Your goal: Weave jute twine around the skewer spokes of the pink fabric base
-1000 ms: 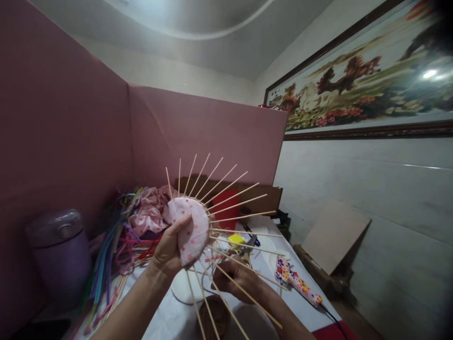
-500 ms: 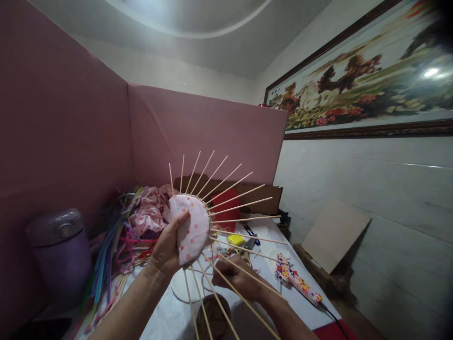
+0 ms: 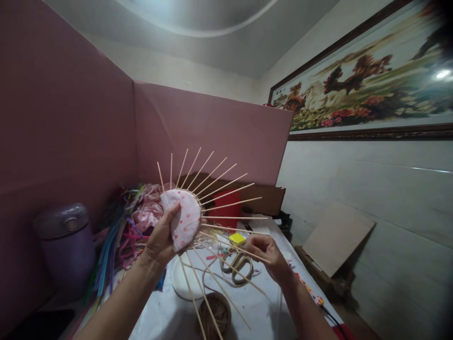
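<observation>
My left hand (image 3: 160, 238) is closed on a round disc covered in pink dotted cloth (image 3: 184, 219), held up over the table. Several thin wooden sticks (image 3: 226, 194) fan out from the disc's rim. My right hand (image 3: 266, 257) is to the right and lower, its fingers pinched together near the tips of the lower sticks; a thin brown twine (image 3: 215, 273) runs from the disc toward it. What the fingers pinch is too thin to make out. A ball of brown twine (image 3: 213, 315) lies on the table below the disc.
The white-covered table (image 3: 264, 307) carries a white disc (image 3: 182, 283), scissors with looped handles (image 3: 238, 267), a yellow block (image 3: 236, 238), pink cloth (image 3: 148, 212) and coloured strips (image 3: 113, 241). A purple pot (image 3: 63, 245) stands at left. Pink partition boards (image 3: 212, 127) close off the back and left.
My left hand has shifted the stick disc slightly left and up. My right hand has risen from under the sticks and moved right, fingers now pinched.
</observation>
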`<state>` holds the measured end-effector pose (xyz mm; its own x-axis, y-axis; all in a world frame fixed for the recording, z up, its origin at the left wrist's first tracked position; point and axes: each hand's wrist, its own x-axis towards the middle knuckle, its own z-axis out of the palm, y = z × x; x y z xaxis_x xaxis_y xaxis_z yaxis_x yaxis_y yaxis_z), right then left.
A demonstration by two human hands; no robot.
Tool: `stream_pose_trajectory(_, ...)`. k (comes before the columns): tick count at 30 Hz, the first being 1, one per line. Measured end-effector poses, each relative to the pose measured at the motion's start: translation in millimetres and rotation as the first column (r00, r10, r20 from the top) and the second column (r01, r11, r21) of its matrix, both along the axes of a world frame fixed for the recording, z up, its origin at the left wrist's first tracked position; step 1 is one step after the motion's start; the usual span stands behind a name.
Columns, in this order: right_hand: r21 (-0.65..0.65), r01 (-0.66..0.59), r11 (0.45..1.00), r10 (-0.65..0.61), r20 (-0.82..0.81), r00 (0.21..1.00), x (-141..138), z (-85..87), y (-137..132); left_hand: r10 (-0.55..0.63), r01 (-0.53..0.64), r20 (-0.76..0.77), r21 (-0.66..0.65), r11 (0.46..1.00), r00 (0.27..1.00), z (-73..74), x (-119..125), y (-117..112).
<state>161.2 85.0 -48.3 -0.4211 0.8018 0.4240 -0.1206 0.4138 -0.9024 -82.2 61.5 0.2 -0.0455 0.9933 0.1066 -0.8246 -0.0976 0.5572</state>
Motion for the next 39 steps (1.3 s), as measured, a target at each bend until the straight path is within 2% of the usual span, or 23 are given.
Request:
stream_pose_trajectory(3, -0.004, -0.013, 1.0, 0.012, -0.17, 0.985, 7.1, 3.6, -1.4, 0.059, -0.059, 0.017, -0.007, 0.998, 0.998, -2.9, -2.5, 3.2)
stream_pose_trajectory(5, -0.001, 0.003, 1.0, -0.004, -0.225, 0.974, 9.5, 4.3, -2.1, 0.098, -0.098, 0.006, -0.015, 0.995, 0.995, -5.4, -3.5, 5.1)
stream_pose_trajectory(11, 0.091, 0.163, 0.982, -0.143, -0.197, 0.97, 12.4, 6.4, -7.4, 0.126, -0.126, -0.053, -0.005, 0.992, 0.991, -7.7, -2.8, 6.8)
stream_pose_trajectory(15, 0.179, 0.17, 0.969, -0.17, -0.013, 0.985, 12.5, 13.3, -17.0, 0.195, -0.195, 0.013, -0.005, 0.981, 0.981, -3.6, -6.1, 6.9)
stream_pose_trajectory(17, 0.184, 0.155, 0.971, -0.168, 0.055, 0.984, 10.5, 14.8, -19.0, 0.204, -0.204, 0.051, -0.011, 0.979, 0.978, -1.6, -9.3, 7.3)
stream_pose_trajectory(20, 0.109, 0.116, 0.987, -0.125, 0.079, 0.989, 3.2, 10.9, -15.9, 0.177, -0.177, 0.098, -0.01, 0.984, 0.979, -0.8, -11.9, 7.6)
stream_pose_trajectory(23, 0.004, 0.019, 1.0, -0.019, 0.149, 0.989, -9.8, 0.5, -10.9, 0.13, -0.128, 0.092, -0.025, 0.991, 0.987, -1.3, -7.6, 6.4)
stream_pose_trajectory(25, -0.015, -0.044, 0.999, 0.046, 0.221, 0.974, -20.8, -8.8, -10.1, 0.093, -0.09, 0.082, -0.043, 0.995, 0.992, -1.0, -1.3, 4.4)
stream_pose_trajectory(29, 0.079, -0.09, 0.993, 0.057, 0.35, 0.935, -42.1, -25.7, -17.0, 0.017, -0.008, 0.098, -0.084, 0.996, 0.995, 2.1, 10.9, -0.6)
stream_pose_trajectory(35, 0.307, -0.197, 0.931, 0.025, 0.484, 0.875, -57.1, -31.6, -33.8, 0.07, -0.05, 0.153, -0.132, 0.99, 0.986, 5.6, 18.3, -6.2)
stream_pose_trajectory(39, 0.382, -0.223, 0.897, -0.019, 0.538, 0.843, -61.8, -34.6, -39.9, 0.095, -0.069, 0.17, -0.154, 0.986, 0.981, 5.1, 20.3, -6.8)
